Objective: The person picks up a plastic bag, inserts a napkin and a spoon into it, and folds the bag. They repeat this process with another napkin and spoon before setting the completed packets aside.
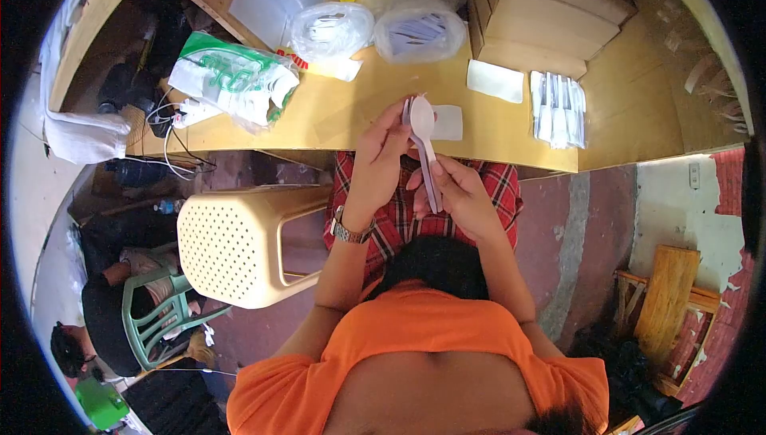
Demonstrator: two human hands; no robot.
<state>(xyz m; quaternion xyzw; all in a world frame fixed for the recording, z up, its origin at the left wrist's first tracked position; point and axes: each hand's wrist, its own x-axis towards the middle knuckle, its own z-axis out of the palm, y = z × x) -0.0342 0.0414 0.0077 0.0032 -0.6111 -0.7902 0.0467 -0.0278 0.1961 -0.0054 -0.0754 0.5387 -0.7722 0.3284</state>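
A white plastic spoon is held upright over the table's front edge, in front of my lap. My left hand, with a watch on its wrist, pinches it near the bowl. Lower down, my right hand grips the handle end. A second slim utensil seems to lie against the spoon, but its kind is mostly hidden. Just behind my hands a white paper napkin lies on the table. Several wrapped sets of white cutlery lie side by side to the right.
Two plastic-lined containers with white pieces stand at the back. A cardboard box is back right, a folded napkin before it. Left are a green-and-white plastic bag and a cream stool. Another person sits lower left.
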